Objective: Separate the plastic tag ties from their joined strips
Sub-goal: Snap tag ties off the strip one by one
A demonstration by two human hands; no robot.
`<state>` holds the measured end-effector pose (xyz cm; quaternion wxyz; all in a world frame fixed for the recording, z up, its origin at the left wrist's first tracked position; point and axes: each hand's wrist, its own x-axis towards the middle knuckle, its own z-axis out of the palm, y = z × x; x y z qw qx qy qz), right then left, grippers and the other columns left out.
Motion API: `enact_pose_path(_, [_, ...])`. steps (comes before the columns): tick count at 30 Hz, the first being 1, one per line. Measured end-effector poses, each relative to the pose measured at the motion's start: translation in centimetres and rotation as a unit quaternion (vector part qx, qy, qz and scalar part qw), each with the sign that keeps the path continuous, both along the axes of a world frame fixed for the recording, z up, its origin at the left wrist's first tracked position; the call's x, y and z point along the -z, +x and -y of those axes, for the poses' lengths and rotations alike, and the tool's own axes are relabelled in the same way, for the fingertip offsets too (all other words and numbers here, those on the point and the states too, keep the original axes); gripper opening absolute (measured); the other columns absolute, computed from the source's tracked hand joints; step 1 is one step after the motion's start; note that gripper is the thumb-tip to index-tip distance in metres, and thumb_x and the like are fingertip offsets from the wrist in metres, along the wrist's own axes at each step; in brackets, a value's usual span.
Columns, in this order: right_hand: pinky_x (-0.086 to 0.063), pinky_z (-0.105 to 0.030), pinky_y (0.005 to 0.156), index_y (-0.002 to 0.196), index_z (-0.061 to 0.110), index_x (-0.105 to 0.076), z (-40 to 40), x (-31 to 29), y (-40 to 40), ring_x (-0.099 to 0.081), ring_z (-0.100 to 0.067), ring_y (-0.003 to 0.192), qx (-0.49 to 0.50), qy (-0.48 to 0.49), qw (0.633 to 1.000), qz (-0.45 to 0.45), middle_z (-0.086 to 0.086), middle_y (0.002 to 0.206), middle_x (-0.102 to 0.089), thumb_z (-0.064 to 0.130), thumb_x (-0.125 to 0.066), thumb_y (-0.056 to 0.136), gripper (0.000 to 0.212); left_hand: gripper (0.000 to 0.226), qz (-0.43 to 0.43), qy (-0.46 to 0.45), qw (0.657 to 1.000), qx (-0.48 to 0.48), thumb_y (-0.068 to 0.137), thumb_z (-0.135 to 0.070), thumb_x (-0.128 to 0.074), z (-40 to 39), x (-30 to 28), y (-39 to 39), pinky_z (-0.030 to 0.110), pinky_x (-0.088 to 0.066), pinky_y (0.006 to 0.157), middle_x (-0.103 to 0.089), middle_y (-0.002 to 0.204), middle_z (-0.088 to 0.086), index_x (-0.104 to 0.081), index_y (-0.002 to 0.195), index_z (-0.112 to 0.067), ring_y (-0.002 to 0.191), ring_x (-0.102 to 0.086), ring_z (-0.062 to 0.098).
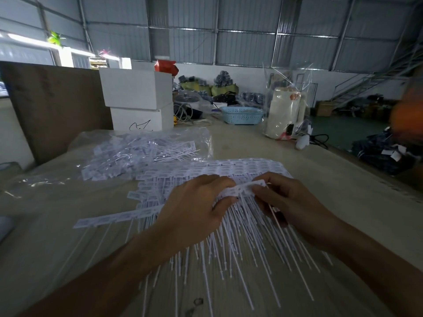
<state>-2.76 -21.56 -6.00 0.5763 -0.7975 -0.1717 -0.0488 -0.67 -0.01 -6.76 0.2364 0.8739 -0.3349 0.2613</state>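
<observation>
**Between both hands, one strip of ties held crosswise**

Between our hands, just above the tabletop (pixel 320 184), we hold a joined strip (pixel 243 189) of plastic tag ties. Its band of tag heads runs left to right, and the thin white tails (pixel 242 227) hang toward us, fanning over the near tabletop. Neither hand is the nearer; each has one end of the band.

Our left hand (pixel 196 209) pinches the left part of the band, thumb below and curled fingers on top. Our right hand (pixel 288 202) pinches the right end the same way, fingertips closed on the last tags. Both grips look tight, nothing released. We judge the coming pull has to run along the band's long axis or twist across it, so one tag head snaps off its neighbour.

Beyond the hands lies a pile of strips (pixel 229 168), still joined, and further left a clear plastic bag (pixel 142 152) holds more ties.
</observation>
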Motion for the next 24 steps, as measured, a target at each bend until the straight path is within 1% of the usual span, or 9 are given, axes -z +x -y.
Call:
enact_pose_path(2, [-0.036,-0.023,0.042,0.096,0.02,-0.068,-0.1,-0.1,-0.2,-0.045,-0.019,0.051,-0.004,-0.02,0.999,0.026,-0.006,0.067,-0.058,0.033,-0.06,0.094,0.016,0.026,0.014,0.007,1.0,-0.009,0.094,-0.04,-0.051,0.0,-0.1,-0.2,0.037,-0.052,0.072,-0.067,0.099,-0.009,-0.065,0.112,-0.028,0.091,-0.061,0.016])
enact_pose_path(4, [-0.037,-0.023,0.043,0.098,0.017,-0.067,-0.1,-0.3,-0.3,-0.045,-0.013,0.047,-0.002,-0.044,0.997,0.063,-0.005,0.064,-0.057,0.026,-0.059,0.098,0.013,0.031,0.022,0.026,0.999,-0.012,0.095,-0.039,-0.044,0.0,-0.3,-0.6,0.04,-0.053,0.071,-0.067,0.1,-0.006,-0.065,0.112,-0.025,0.091,-0.062,0.019])
enact_pose_path(8, [-0.041,-0.023,0.048,0.099,0.015,-0.066,-0.1,-0.3,-0.5,-0.048,-0.009,0.047,0.0,-0.083,0.99,0.117,-0.009,0.068,-0.06,0.023,-0.057,0.099,0.012,0.031,0.045,0.045,0.998,-0.011,0.095,-0.034,-0.041,0.1,-0.7,-0.9,0.04,-0.053,0.065,-0.067,0.094,-0.003,-0.067,0.106,-0.021,0.082,-0.063,0.023])
enact_pose_path(10, [-0.042,-0.019,0.052,0.099,0.015,-0.066,0.0,-0.2,-0.5,-0.051,-0.005,0.049,0.004,-0.103,0.985,0.136,-0.007,0.071,-0.063,0.021,-0.058,0.099,0.01,0.029,0.05,0.048,0.998,-0.011,0.095,-0.031,-0.042,0.1,-0.8,-1.2,0.039,-0.053,0.063,-0.068,0.091,-0.002,-0.067,0.104,-0.02,0.08,-0.063,0.024])
enact_pose_path(12, [-0.042,-0.018,0.054,0.099,0.015,-0.066,0.1,-0.1,-0.4,-0.054,-0.006,0.052,0.004,-0.119,0.981,0.15,-0.005,0.073,-0.063,0.019,-0.058,0.099,0.009,0.028,0.054,0.048,0.997,-0.009,0.095,-0.03,-0.043,0.1,-0.8,-1.3,0.037,-0.052,0.061,-0.068,0.089,-0.002,-0.068,0.102,-0.02,0.077,-0.063,0.024])
enact_pose_path(16, [-0.043,-0.017,0.056,0.099,0.015,-0.065,0.1,0.0,-0.3,-0.056,-0.007,0.056,0.002,-0.126,0.979,0.159,0.0,0.074,-0.064,0.018,-0.057,0.099,0.008,0.03,0.037,0.04,0.999,-0.003,0.097,-0.032,-0.04,0.1,-0.8,-1.2,0.037,-0.052,0.063,-0.068,0.09,-0.003,-0.067,0.103,-0.021,0.078,-0.062,0.023])
enact_pose_path(20, [-0.043,-0.017,0.055,0.098,0.016,-0.065,0.2,-0.2,-0.4,-0.056,-0.007,0.054,-0.007,-0.12,0.98,0.159,0.0,0.072,-0.065,0.018,-0.057,0.099,0.008,0.023,0.011,0.029,0.999,-0.008,0.103,-0.031,-0.042,0.1,-0.8,-1.1,0.037,-0.05,0.067,-0.066,0.09,-0.007,-0.065,0.105,-0.026,0.08,-0.061,0.021])
enact_pose_path(22, [-0.044,-0.018,0.055,0.098,0.015,-0.066,0.3,-0.2,-0.3,-0.056,-0.007,0.054,-0.01,-0.115,0.981,0.159,-0.001,0.073,-0.065,0.017,-0.057,0.1,0.009,0.021,-0.016,0.019,1.0,-0.005,0.104,-0.031,-0.045,0.1,-0.7,-0.8,0.037,-0.049,0.068,-0.062,0.082,-0.011,-0.066,0.103,-0.027,0.076,-0.059,0.017])
enact_pose_path(24, [-0.044,-0.017,0.056,0.098,0.015,-0.066,0.3,-0.1,-0.3,-0.056,-0.007,0.055,-0.013,-0.118,0.979,0.164,0.0,0.073,-0.065,0.015,-0.057,0.1,0.009,0.021,-0.051,-0.002,0.999,0.007,0.103,-0.029,-0.049,0.1,-0.8,-0.5,0.033,-0.049,0.066,-0.059,0.072,-0.014,-0.067,0.093,-0.03,0.068,-0.057,0.01])
